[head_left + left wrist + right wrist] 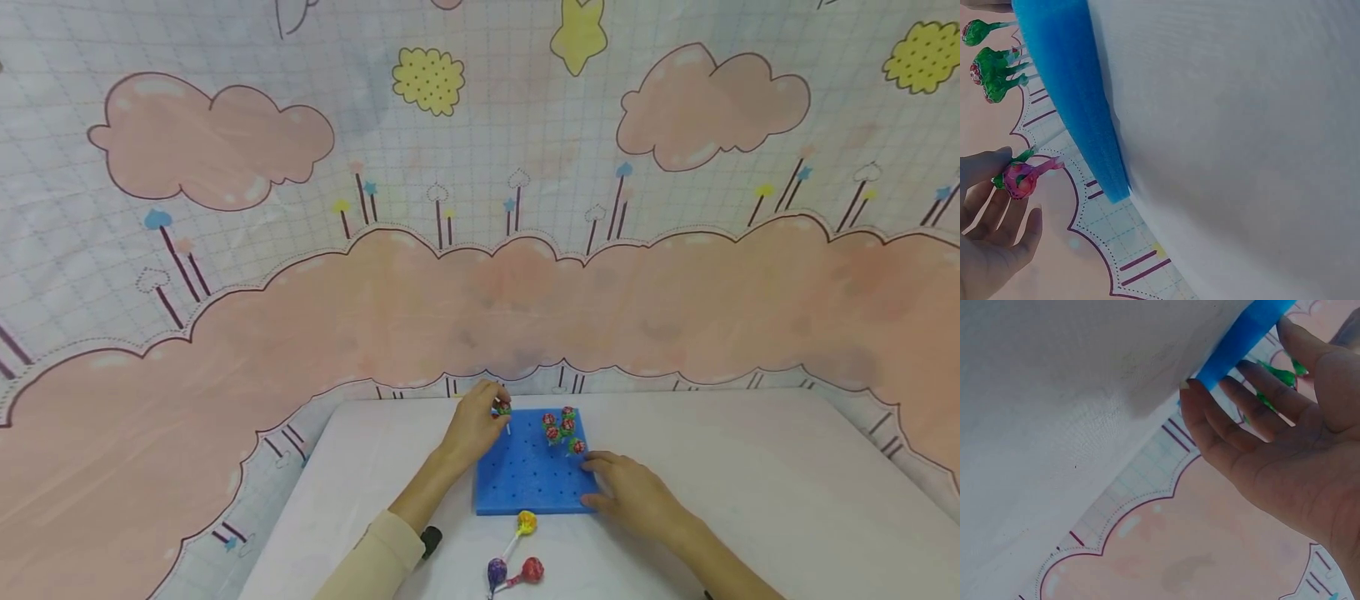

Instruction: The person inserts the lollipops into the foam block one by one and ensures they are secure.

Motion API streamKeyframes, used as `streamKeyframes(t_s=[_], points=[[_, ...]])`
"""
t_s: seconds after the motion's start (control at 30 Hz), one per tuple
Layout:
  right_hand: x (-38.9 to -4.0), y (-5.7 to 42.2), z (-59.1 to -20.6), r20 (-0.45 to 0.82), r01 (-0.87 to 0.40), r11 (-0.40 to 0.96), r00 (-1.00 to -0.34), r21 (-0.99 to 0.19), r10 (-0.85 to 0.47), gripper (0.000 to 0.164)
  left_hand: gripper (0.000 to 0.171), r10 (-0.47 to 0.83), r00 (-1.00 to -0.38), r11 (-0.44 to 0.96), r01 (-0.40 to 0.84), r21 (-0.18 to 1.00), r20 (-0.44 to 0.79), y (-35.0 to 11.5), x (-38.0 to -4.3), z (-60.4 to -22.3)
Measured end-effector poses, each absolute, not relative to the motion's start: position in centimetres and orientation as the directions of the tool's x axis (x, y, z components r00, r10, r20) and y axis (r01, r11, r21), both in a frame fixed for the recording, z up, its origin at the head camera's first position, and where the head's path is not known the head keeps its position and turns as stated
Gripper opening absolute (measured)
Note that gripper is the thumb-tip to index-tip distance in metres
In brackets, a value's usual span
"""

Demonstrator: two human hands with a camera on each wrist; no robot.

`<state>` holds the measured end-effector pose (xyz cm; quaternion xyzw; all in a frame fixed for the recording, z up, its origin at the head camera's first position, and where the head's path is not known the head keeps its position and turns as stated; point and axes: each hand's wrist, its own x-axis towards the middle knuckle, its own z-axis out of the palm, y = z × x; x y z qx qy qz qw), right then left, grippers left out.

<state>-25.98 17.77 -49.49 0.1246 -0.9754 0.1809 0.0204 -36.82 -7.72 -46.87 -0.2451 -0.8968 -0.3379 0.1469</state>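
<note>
My left hand [477, 423] pinches a green-wrapped lollipop [504, 408] by its head, over the far left corner of the blue foam board [525, 500]. In the left wrist view, a pink-wrapped lollipop [1020, 180] overlaps the green one at the fingers; I cannot tell whether the hand touches it too. My right hand [633, 492] rests with extended fingers against the board's right edge, the thumb near the front corner. Several red-and-green lollipops [567, 426] stand by their sticks in the board's far right part. Rows of small holes cover the board.
Before the board, loose on the white table [750, 475], lie a yellow lollipop [527, 522], a purple lollipop [497, 571] and a red lollipop [532, 570]. A patterned cloth [480, 317] hangs behind the table.
</note>
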Motion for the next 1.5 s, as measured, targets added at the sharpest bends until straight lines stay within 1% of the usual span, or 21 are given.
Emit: streamKeyframes(t_s=[0.3,0.7,1.07,1.37,1.5], points=[[-25.9,17.8,-49.4,0.098,-0.256,0.902,-0.967,-0.349,-0.236,0.052,0.021,0.342,-0.829,0.664,0.547,0.510,0.443,-7.5,-37.1,-47.4],[-25.8,17.9,-49.7,0.107,-0.261,0.902,-0.965,-0.344,-0.238,0.052,0.020,0.368,-0.825,0.680,0.553,0.482,0.428,-7.5,-36.7,-47.5],[-25.5,18.1,-49.7,0.125,-0.289,0.893,-0.957,-0.345,-0.261,0.052,0.023,0.389,-0.804,0.691,0.577,0.435,0.449,-7.5,-36.2,-47.6],[-25.3,18.0,-49.5,0.134,-0.296,0.892,-0.955,-0.341,-0.266,0.051,0.018,0.385,-0.819,0.707,0.558,0.434,0.426,-7.3,-36.1,-47.9],[-25.2,17.9,-49.4,0.114,-0.280,0.891,-0.960,-0.357,-0.256,0.050,0.021,0.385,-0.818,0.714,0.558,0.424,0.427,-7.4,-35.8,-47.8]])
